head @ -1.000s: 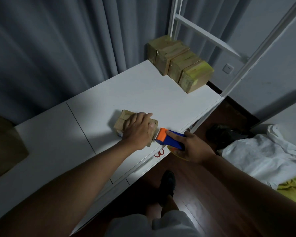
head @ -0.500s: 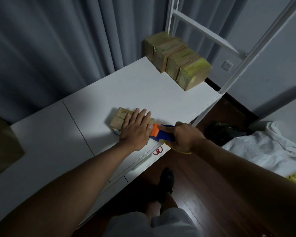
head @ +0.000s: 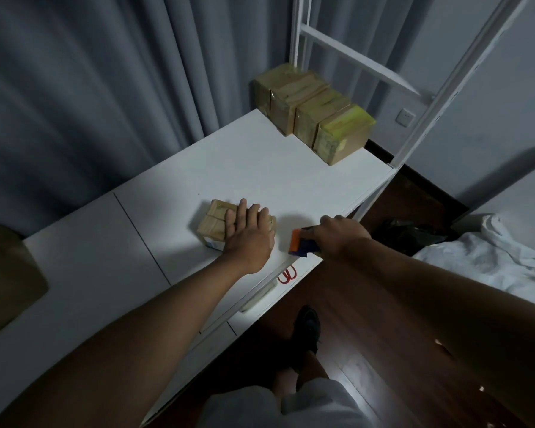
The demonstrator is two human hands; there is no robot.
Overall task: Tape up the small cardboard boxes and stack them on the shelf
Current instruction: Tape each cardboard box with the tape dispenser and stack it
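The left grip (head: pixel 249 234) is laid flat on the small cardboard box (head: pixel 220 220), fingers straight and spread over its top, so the box is pressed down rather than clasped. The right grip (head: pixel 342 236) is curled round the handle of the orange and blue tape dispenser (head: pixel 300 244), which is held just beside the box on its right, apart from it, with the orange end turned toward the box.

The box sits on the white counter (head: pixel 260 168), near the front edge. It is judged light and fairly stiff, yet easily crushed at the flaps if too much weight is put on the top seam. Its faces look smooth, so sliding on the counter is to be expected when tape is drawn across; a flat palm over the lid is judged the sound hold while taping. For lifting, it is best taken by two opposite side walls, not by the flaps.

Further out, a row of four taped boxes (head: pixel 315 114) is seen at the far right end of the counter, touching one another, below the white shelf frame (head: pixel 359 61). A pair of red scissors (head: pixel 287 274) lies at the counter's front edge, close by the right wrist. Grey curtains (head: pixel 105 88) hang behind, and white cloth (head: pixel 491 257) is heaped on the floor to the right.
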